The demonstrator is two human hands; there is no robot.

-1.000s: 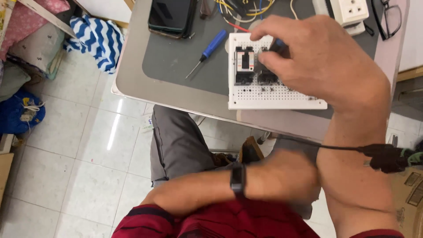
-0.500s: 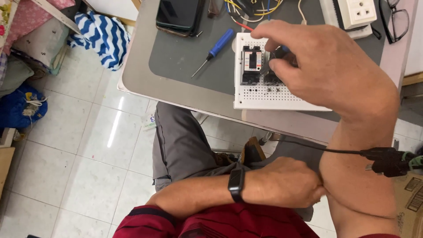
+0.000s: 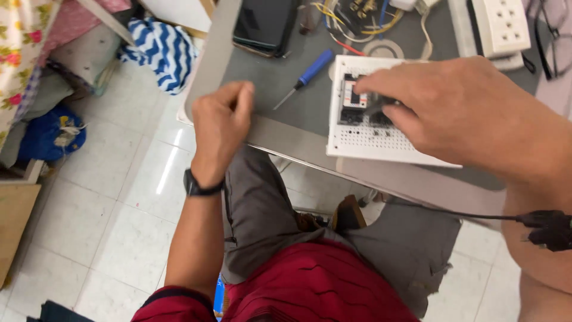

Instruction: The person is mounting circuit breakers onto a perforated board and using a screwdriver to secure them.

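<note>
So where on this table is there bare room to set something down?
The grey mat is bare between the phone, the blue screwdriver and the left hand. It is crowded at the wires, power strip and perforated board under the right hand.

Colours around the white board with tiny holes

The board (image 3: 381,140) is white with rows of small dots, and it carries 2 black blocks (image 3: 363,110), 1 of them with a red and white patch. The table top (image 3: 280,77) under the board is grey with a pale grey edge. Just left of the board lies a screwdriver (image 3: 304,77) with a blue handle. Further left of the board, a black phone (image 3: 265,27) lies on the table. Above the board are yellow, red and blue wires (image 3: 351,18). To the upper right of the board sits a white socket strip (image 3: 500,27). Far left of the board, on the white floor tiles, is a blue and white striped cloth (image 3: 161,50). Below the board are grey trousers (image 3: 268,209) and a dark red shirt (image 3: 316,286). The left hand (image 3: 220,128) wears a black watch (image 3: 202,188).
</note>
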